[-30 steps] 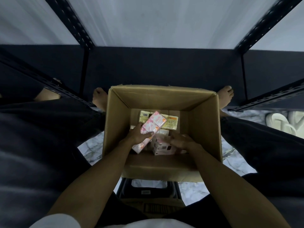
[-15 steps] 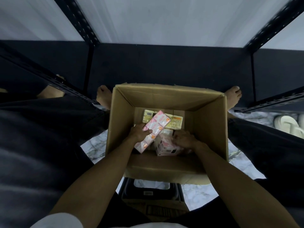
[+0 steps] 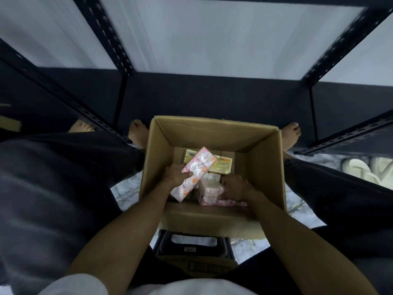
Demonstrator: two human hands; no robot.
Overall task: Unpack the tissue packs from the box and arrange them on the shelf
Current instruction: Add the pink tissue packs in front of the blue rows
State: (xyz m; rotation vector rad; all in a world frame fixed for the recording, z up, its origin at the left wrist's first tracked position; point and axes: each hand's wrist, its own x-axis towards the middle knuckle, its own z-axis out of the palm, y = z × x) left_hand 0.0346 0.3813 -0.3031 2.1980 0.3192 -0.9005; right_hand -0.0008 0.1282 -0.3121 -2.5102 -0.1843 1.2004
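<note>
My left hand (image 3: 175, 174) grips a long pink plastic-wrapped tissue pack (image 3: 194, 173), tilted above the open brown cardboard box (image 3: 265, 167). My right hand (image 3: 236, 187) curls around a pink pack bundle (image 3: 209, 191) inside. I judge the packs light, soft and slippery with film; best held mid-length across the width.
</note>
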